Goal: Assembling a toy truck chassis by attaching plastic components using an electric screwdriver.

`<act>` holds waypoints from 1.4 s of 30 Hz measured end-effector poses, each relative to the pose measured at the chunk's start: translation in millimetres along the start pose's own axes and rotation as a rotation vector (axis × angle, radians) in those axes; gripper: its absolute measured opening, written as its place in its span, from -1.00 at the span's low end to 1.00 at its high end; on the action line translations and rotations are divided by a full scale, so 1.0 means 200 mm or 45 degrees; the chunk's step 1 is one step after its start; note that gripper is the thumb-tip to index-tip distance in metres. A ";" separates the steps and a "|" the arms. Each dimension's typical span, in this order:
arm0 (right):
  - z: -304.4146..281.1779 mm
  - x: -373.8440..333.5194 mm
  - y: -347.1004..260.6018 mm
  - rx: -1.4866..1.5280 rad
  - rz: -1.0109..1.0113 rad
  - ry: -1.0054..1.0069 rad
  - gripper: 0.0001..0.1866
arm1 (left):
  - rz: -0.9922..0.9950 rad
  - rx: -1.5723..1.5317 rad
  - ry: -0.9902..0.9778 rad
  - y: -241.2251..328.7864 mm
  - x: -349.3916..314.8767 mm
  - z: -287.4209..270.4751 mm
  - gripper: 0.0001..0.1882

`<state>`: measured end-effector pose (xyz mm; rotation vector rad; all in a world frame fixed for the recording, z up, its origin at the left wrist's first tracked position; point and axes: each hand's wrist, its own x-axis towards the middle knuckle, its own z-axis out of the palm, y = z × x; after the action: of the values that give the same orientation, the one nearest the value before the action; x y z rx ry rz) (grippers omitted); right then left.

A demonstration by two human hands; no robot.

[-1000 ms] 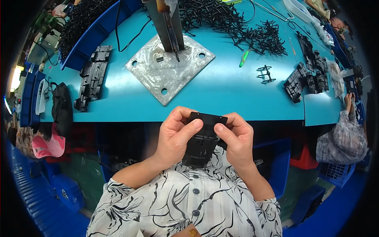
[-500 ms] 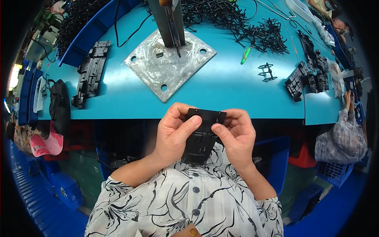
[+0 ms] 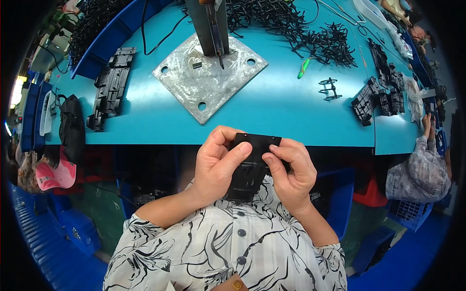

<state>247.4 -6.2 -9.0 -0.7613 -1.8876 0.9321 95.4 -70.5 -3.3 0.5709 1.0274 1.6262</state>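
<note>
A flat, black moulded plastic part (image 3: 247,177) is held in front of my shirt, just below the table's front edge. My left hand (image 3: 216,167) grips its left side, with the thumb lying across the face and the fingers behind. On its upper right edge, my right hand (image 3: 294,169) has thumb and forefinger bent together. Whether a small piece sits between those two fingertips is too hard to make out. Similar long black plastic parts (image 3: 112,85) lie on the table at the left. A small black frame-shaped piece (image 3: 330,89) rests at the right.
A metal base plate (image 3: 187,92) with an upright post (image 3: 205,29) and a pointed tool (image 3: 217,46) stands ahead. Black pieces are heaped (image 3: 325,43) at the back. More moulded parts (image 3: 366,99), a green tool (image 3: 304,68) and a blue bin (image 3: 99,56) surround it.
My right forefinger has come round to the front of the part, close to the thumb. Both hands and the part have shifted slightly to the right.
</note>
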 end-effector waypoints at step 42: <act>0.04 0.22 0.01 1.219 0.827 -0.127 -0.58 | -0.393 0.000 -0.177 0.15 0.22 -0.13 -0.63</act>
<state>221.1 26.0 5.3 -0.7080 -1.0132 2.0817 44.5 -39.6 2.8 0.4914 0.9603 1.2973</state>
